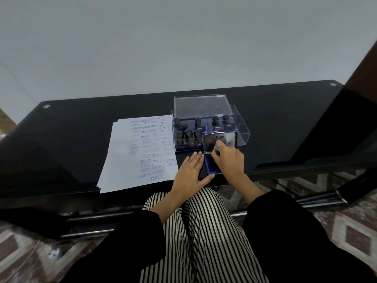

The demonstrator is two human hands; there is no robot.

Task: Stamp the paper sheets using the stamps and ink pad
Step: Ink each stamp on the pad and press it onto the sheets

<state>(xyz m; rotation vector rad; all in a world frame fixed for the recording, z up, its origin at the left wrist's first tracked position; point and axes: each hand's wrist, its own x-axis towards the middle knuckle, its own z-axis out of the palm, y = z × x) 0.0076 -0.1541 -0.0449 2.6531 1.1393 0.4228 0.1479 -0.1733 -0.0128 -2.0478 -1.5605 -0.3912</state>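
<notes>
Open ink pad (pixel 210 167) near the front edge of the black table (pixel 81 129): blue inked bed lying flat, hinged lid (pixel 210 144) tipped up behind it, "Artline" readable on the lid. Left of the ink pad, a fanned stack of paper sheets (pixel 126 160), the top sheet crowded with blue-violet imprints (SAMPLE, AIR MAIL, AMENDED, FRAGILE), mostly on the side nearer the pad. Just behind the ink pad, a clear box (pixel 242 131) of dark-handled stamps (pixel 187 135), with its clear cover (pixel 202 107) resting across the back. Bare tabletop well to the right of the ink pad; in front of it only a thin strip before the table's edge. Over the ink pad, right hand (pixel 229 160), knuckles up, fingers curled and pinching a small blue piece (pixel 218 149) in front of the lid; whether a stamp, impossible to tell. Between ink pad and sheets, left hand (pixel 189 172) flat on the table, fingers straight and together, thumb spread toward the pad's near corner, holding nothing.
</notes>
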